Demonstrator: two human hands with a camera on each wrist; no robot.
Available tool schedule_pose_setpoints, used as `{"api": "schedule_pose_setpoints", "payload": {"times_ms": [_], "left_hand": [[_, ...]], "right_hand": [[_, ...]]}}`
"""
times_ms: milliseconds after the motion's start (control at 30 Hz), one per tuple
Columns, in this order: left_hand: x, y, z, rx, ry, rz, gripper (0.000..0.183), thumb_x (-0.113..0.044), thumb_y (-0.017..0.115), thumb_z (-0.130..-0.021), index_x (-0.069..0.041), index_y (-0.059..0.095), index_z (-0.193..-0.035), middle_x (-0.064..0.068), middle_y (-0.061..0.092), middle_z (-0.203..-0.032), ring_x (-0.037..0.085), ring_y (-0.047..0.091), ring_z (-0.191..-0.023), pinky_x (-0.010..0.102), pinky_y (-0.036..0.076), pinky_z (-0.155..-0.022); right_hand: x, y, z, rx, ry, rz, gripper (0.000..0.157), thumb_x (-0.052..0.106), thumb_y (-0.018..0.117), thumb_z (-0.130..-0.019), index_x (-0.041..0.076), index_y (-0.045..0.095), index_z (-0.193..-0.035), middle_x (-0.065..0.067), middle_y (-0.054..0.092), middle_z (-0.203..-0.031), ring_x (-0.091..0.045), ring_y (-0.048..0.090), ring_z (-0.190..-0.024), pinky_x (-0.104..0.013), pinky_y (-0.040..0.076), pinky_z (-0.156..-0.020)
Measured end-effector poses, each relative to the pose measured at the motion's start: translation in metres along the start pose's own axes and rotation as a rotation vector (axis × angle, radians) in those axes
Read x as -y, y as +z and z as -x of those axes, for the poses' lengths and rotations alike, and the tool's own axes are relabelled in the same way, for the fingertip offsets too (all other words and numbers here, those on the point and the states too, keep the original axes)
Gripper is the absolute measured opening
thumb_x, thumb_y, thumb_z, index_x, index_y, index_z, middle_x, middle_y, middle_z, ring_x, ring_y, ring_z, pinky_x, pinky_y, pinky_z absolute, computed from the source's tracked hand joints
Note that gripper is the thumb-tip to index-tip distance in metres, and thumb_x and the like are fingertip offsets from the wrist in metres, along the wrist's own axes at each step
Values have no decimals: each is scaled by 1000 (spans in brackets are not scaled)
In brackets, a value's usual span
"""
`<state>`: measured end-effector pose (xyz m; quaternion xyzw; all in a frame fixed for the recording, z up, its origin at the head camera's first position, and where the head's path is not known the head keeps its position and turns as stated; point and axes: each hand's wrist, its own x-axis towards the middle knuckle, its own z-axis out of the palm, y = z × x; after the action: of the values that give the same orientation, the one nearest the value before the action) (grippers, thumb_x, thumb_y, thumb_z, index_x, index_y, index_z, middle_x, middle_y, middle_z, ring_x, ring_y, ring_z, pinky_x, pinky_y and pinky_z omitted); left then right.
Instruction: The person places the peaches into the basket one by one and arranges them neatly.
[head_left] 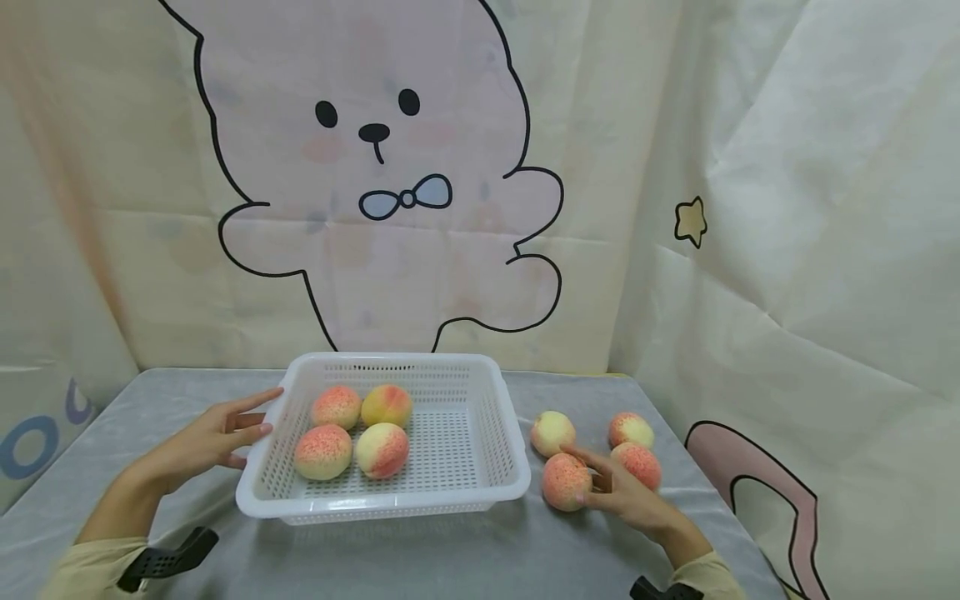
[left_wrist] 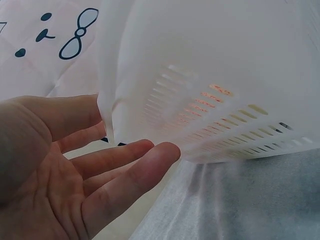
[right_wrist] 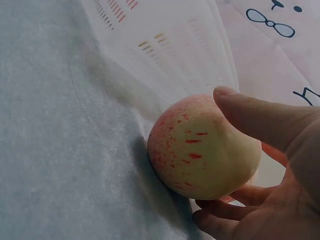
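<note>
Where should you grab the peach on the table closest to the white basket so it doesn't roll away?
Grasp that peach around its widest middle, coming from its right side and above, as the right hand does. It is round with no handle, so thumb and fingers should curl around opposite sides. The white basket stands close on its left and other peaches crowd behind, so the near right is freest.

White perforated plastic basket (head_left: 480, 450); matt speckled peaches (head_left: 566, 482); soft grey cloth tabletop (head_left: 420, 558).
</note>
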<state>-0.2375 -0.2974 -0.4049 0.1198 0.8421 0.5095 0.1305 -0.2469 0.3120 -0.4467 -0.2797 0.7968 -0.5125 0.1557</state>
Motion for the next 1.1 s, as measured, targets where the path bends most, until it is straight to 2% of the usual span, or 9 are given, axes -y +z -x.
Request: {"api": "schedule_pose_setpoints", "payload": {"times_ms": [300,400,667,800,933,1067,1100], "left_hand": [[-1,0,-1,0,2,26,76,-27,57,-104,-6,12,-163,38,28,-157,47,56,-129,50,62,-80],[-1,0,-1,6,5,43,76,-26,57,-104,-6,11,-163,38,27,-158,45,57,-129,50,62,-80],[0,0,-1,8,-7,63,77,-27,57,-104,-7,10,-163,36,27,-158,39,60,-127,50,62,-80],[-1,-1,-2,9,-11,69,77,-27,57,-104,-7,10,-163,36,28,-158,36,62,-125,50,62,-80],[0,-1,-2,8,-18,71,77,-27,57,-104,-8,10,-163,35,28,-158,35,63,-123,50,62,-79],[1,0,-1,7,-28,71,77,-28,56,-104,-10,10,-163,34,28,-159,39,61,-127,50,62,-79],[1,0,-1,6,-30,70,77,-28,56,-104,-10,10,-163,34,27,-159,40,60,-128,50,62,-79]], "right_hand": [[-7,-1,-3,-62,36,24,64,10,66,-97,-2,38,-153,-32,31,-159,15,45,-126,-9,39,-99],[-6,0,-3,-71,36,26,63,10,66,-97,-3,39,-152,-32,33,-159,13,48,-125,-11,41,-98],[12,-4,-4,-122,79,1,63,12,65,-98,-3,37,-153,-31,31,-160,1,54,-121,-18,48,-94],[23,-9,-5,-147,64,-26,64,11,64,-98,-1,35,-154,-32,28,-160,-2,55,-122,-22,52,-93],[35,-14,-6,-182,37,-17,63,9,64,-98,6,38,-155,-22,35,-160,3,56,-123,-22,52,-93],[48,-19,-10,-180,-25,-16,61,6,62,-98,8,39,-155,5,47,-153,5,55,-125,-22,52,-95],[53,-20,-11,-178,-35,-18,61,6,62,-99,8,38,-155,6,47,-152,4,54,-125,-23,52,-95]]}}
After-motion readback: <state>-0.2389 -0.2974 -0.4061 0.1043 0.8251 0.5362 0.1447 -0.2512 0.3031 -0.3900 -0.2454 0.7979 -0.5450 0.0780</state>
